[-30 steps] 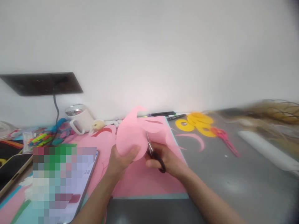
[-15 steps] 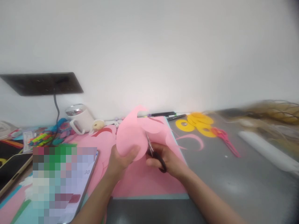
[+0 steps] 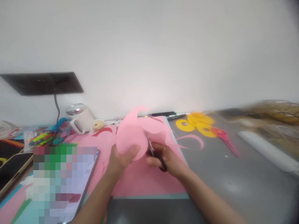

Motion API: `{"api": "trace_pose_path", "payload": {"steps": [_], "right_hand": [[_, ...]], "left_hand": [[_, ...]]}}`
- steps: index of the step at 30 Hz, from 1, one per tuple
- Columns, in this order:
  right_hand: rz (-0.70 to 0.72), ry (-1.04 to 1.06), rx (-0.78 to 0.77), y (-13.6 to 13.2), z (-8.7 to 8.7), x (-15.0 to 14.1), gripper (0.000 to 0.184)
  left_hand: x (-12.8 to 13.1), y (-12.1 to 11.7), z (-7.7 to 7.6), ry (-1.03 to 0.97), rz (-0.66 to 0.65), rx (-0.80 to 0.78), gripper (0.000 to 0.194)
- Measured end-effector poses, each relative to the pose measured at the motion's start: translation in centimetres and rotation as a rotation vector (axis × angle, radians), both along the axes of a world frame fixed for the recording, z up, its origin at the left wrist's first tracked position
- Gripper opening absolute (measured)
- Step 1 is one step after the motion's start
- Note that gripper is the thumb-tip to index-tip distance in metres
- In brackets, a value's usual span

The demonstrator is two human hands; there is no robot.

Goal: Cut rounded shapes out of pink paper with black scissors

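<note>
My left hand (image 3: 120, 161) pinches the lower edge of a rounded pink paper piece (image 3: 132, 137) held up over the table. My right hand (image 3: 168, 158) grips black-handled scissors (image 3: 155, 154), fingers through the loops, with the blades entering the pink paper's right edge. Both hands hover above a large pink sheet (image 3: 144, 180) lying flat on the table.
A phone (image 3: 67, 183) lies at the lower left. Behind it stand a white mug (image 3: 80, 119) and coloured craft scraps. Yellow paper rings (image 3: 197, 123), pink scissors (image 3: 225, 138), a pink paper strip (image 3: 195, 140) and markers (image 3: 170, 115) lie on the grey table (image 3: 233, 180) to the right.
The scissors have worked slightly further along the pink paper's edge and the paper has turned a little. The hands stay in almost the same place.
</note>
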State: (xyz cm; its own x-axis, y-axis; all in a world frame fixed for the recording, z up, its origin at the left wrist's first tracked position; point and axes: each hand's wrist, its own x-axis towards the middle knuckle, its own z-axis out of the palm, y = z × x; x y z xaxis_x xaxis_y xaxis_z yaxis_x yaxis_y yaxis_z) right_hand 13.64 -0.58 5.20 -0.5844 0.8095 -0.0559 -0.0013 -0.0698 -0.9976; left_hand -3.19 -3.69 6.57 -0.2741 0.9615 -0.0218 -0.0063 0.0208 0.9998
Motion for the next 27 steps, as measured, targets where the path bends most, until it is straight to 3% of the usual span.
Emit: {"api": "trace_pose_path", "payload": {"steps": [11,18,27], "right_hand": [[-0.016,-0.02,-0.004,-0.1,0.1,-0.1,0.025],[-0.026,0.001,-0.017,-0.2,0.0,-0.2,0.026],[-0.013,0.051,-0.053,-0.1,-0.6,-0.1,0.026]], "left_hand": [[-0.1,0.0,0.3,-0.026,-0.005,-0.018,0.035],[0.1,-0.2,1.0,0.007,0.076,-0.073,0.032],[-0.2,0.2,0.1,-0.081,0.036,-0.018,0.025]]}}
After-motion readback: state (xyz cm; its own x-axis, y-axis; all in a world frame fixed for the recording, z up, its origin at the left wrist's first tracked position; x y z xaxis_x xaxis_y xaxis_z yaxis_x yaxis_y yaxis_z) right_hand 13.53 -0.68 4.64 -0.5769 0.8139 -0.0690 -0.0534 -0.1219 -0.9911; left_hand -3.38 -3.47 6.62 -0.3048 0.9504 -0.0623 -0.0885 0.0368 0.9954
